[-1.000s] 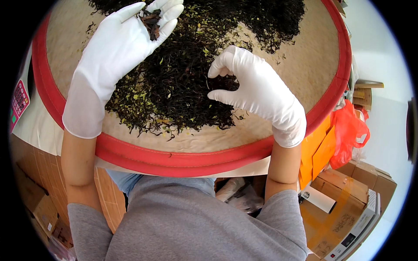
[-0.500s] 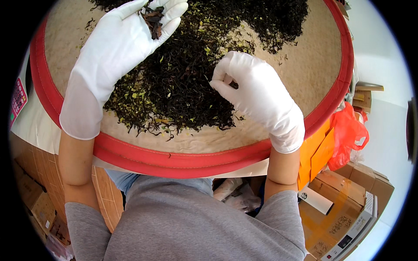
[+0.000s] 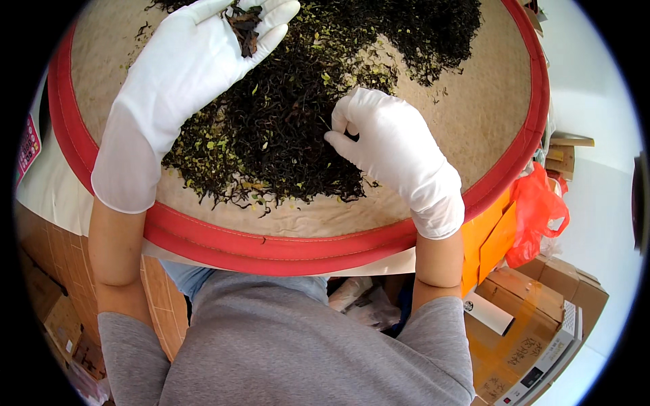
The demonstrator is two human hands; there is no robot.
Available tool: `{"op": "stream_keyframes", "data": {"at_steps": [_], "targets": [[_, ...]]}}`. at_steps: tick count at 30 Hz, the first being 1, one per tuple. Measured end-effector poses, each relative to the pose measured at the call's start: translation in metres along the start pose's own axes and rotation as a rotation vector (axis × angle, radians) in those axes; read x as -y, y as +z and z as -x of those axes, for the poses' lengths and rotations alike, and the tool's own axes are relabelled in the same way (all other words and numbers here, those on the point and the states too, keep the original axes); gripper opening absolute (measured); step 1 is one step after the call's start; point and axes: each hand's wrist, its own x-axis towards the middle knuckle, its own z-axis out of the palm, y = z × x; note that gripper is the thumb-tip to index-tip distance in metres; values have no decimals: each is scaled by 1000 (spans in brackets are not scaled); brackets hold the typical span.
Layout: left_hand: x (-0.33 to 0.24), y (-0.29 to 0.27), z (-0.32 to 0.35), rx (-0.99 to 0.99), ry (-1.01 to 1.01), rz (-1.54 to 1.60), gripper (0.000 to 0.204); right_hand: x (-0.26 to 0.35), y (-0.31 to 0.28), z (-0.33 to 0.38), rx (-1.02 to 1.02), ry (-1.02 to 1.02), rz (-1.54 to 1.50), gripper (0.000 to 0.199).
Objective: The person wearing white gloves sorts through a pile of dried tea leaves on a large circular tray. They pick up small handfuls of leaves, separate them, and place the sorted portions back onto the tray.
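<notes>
Right hand (image 3: 393, 152), white-gloved, sits curled on the dark tea leaves (image 3: 284, 128), fingertips (image 3: 336, 128) pinched together down in the heap near the tray's middle. Left hand (image 3: 183, 64) is raised at the far left, palm up and open, cradling a small clump of picked bits (image 3: 244, 27). Leaves spread across the round woven tray (image 3: 440, 95) with its red rim (image 3: 284, 247). Cardboard boxes (image 3: 542, 318) sit low on the right.

A small tea-sorting workshop or storeroom: a big round woven tray (image 3: 467, 135) with a red rim heaped with dark dried leaves (image 3: 284, 128), and cardboard cartons (image 3: 542, 325) and an orange bag (image 3: 535, 210) stacked lower right.
</notes>
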Motion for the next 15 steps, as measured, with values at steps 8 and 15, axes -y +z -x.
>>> {"op": "stream_keyframes", "data": {"at_steps": [8,15], "targets": [[-3,-13,-4,200,-38,-30,26,-3,-3,2,-66,-5,-115,8],[4,-3,0,21,-54,-46,32,5,-30,8,-92,111,-474,9]]}}
